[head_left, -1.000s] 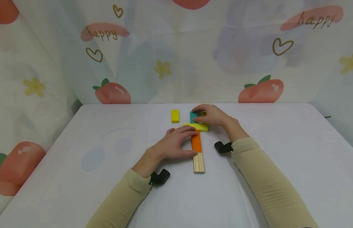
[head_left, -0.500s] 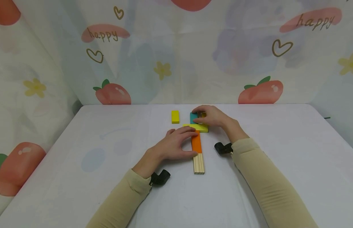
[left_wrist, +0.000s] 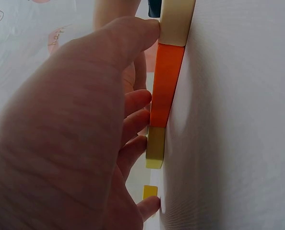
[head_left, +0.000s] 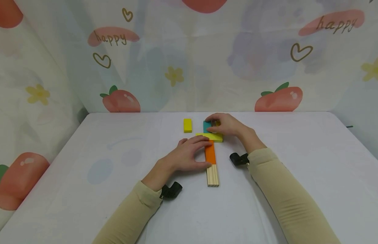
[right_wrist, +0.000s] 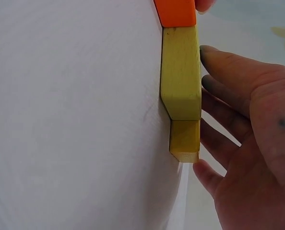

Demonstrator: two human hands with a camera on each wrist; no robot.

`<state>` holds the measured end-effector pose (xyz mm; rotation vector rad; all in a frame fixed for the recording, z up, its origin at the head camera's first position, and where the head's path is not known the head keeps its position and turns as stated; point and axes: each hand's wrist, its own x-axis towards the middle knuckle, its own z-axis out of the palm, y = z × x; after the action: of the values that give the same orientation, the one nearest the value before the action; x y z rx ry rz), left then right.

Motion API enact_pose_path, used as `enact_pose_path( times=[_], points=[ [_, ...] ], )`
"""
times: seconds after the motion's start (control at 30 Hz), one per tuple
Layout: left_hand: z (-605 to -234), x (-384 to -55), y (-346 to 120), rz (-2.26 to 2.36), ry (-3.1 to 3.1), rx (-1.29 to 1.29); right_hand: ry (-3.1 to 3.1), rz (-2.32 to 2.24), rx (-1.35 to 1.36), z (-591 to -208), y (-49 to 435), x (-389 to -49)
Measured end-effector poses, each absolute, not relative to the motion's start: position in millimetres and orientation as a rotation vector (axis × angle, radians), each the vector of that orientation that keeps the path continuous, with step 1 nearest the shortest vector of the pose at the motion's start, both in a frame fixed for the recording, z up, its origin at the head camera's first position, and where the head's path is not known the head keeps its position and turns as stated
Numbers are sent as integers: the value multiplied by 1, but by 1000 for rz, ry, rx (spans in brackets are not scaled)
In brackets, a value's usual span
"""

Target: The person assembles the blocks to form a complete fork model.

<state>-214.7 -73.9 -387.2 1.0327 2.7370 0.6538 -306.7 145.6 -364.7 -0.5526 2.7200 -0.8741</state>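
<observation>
Wooden blocks lie flat in a row. A plain wood block is nearest, then an orange block, then a crosswise yellow-green block. Beyond that are a teal block and a darker yellow block, partly covered by my right hand. My left hand rests its thumb on the plain block, its fingers reaching over the orange and yellow-green ones. With fingers loosely bent, my right hand touches the top of the teal block. Neither hand wraps round a block.
A separate yellow block lies to the left of the teal one. White cloth covers the table, and a patterned cloth hangs behind its far edge. Black wrist cameras stick out from both sleeves.
</observation>
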Motion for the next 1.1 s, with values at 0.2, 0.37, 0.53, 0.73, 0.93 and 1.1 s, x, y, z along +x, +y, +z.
enact_pose_path(
  times=[0.2, 0.37, 0.53, 0.73, 0.93, 1.1],
  points=[
    [-387, -214, -74, 657, 2732, 1043, 2728, -867, -526, -365, 145, -307],
    [-387, -214, -74, 658, 2741, 1052, 2731, -876, -536, -364, 146, -305],
    [-389, -215, -74, 666, 2744, 1054, 2732, -886, -540, -360, 149, -302],
    [-390, -215, -74, 690, 2740, 1068, 2744, -909, -525, -358, 153, -298],
    [-390, -215, -74, 717, 2741, 1070, 2770, -912, -549, -356, 160, -293],
    [-389, -216, -75, 738, 2761, 1041, 2787, -917, -587, -352, 164, -287]
  ],
)
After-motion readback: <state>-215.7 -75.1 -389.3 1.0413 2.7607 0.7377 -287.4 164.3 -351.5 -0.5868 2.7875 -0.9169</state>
